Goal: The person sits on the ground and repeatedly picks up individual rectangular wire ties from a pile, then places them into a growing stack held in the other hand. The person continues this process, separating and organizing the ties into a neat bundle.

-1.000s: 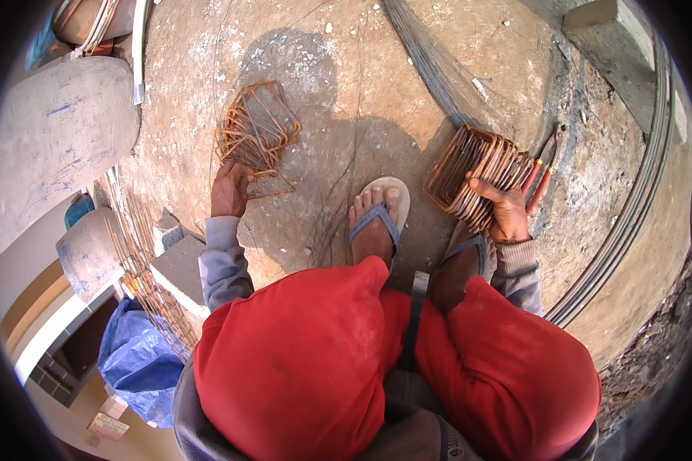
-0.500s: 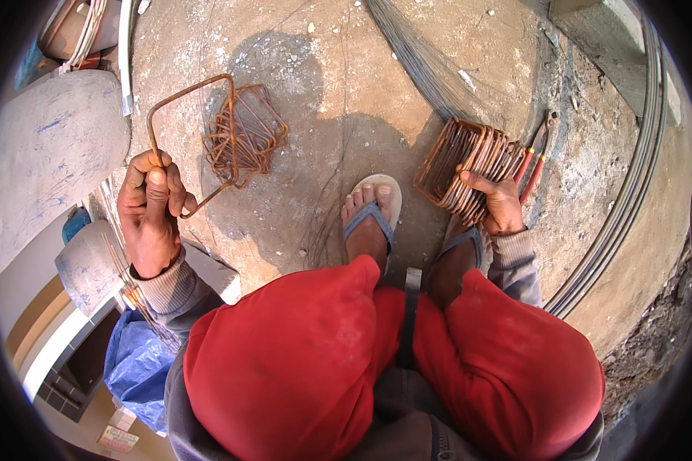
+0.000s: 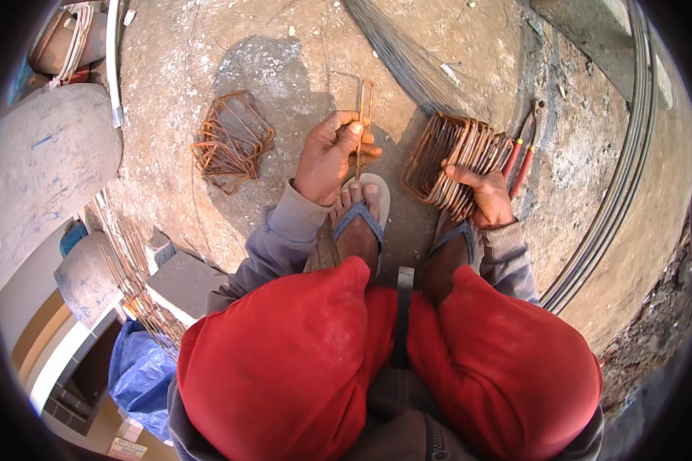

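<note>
My left hand (image 3: pixel 329 157) is closed round one rusty bent-steel stirrup (image 3: pixel 360 100), held up nearly edge-on above my sandalled foot. To its right, a row of similar rusty rectangular stirrups (image 3: pixel 454 157) stands stacked face to face on the ground. My right hand (image 3: pixel 490 198) grips the near right side of that stack, with the thumb over the top; its other fingers are mostly hidden. A loose, tangled pile of stirrups (image 3: pixel 233 142) lies left of my left hand, touched by neither hand.
Red-handled pliers (image 3: pixel 524 150) lie just right of the stack. Thin grey wires (image 3: pixel 400 54) run away behind it. Long bars (image 3: pixel 619 188) curve along the right. Rods (image 3: pixel 134 280), a blue tarp (image 3: pixel 140 376) and a pale scuffed panel (image 3: pixel 54 161) are at the left.
My left hand has moved right with its stirrup, from beside the loose pile to near the stack, turning the stirrup edge-on. My right hand stays on the stack.
</note>
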A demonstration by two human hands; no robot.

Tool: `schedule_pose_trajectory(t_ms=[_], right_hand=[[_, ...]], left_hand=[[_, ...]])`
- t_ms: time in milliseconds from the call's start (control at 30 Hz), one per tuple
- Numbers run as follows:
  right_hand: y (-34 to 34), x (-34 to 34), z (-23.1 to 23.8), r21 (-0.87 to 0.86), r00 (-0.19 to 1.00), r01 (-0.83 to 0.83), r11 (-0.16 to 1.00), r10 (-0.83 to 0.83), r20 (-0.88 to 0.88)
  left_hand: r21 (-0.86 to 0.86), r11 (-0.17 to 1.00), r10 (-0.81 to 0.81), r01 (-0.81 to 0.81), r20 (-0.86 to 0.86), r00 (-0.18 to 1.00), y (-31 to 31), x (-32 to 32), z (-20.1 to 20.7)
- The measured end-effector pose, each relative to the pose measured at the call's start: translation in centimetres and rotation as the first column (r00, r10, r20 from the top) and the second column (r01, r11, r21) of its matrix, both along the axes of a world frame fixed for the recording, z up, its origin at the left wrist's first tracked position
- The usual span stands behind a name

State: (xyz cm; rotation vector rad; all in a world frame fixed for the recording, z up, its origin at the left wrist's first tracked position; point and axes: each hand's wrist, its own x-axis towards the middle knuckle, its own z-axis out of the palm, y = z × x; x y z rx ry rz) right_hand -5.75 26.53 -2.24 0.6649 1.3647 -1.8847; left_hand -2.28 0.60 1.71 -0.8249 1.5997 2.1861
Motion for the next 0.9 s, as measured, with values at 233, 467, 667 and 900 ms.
schedule_pose_trajectory(t_ms=[233,467,667,900], right_hand=[[0.0,0.1,0.2,-0.009,1.000,0.008,1.000,-0.007,0.009],[0.0,0.1,0.2,-0.014,1.000,0.008,1.000,-0.008,0.005],[0.0,0.2,-0.1,-0.020,1.000,0.016,1.000,-0.016,-0.004],[-0.1,0.3,-0.1,-0.026,1.000,0.011,1.000,-0.012,-0.021]], left_hand=[[0.139,0.990,-0.033,0.024,0.064,0.997,2.2,-1.9,-2.8],[0.127,0.990,-0.067,0.053,0.108,0.992,3.0,-2.5,-3.3],[-0.149,0.975,-0.164,0.166,0.025,0.986,3.3,-1.9,-3.2],[-0.977,0.089,-0.415,-0.192,-0.211,0.885,-1.3,-1.5,-7.5]])
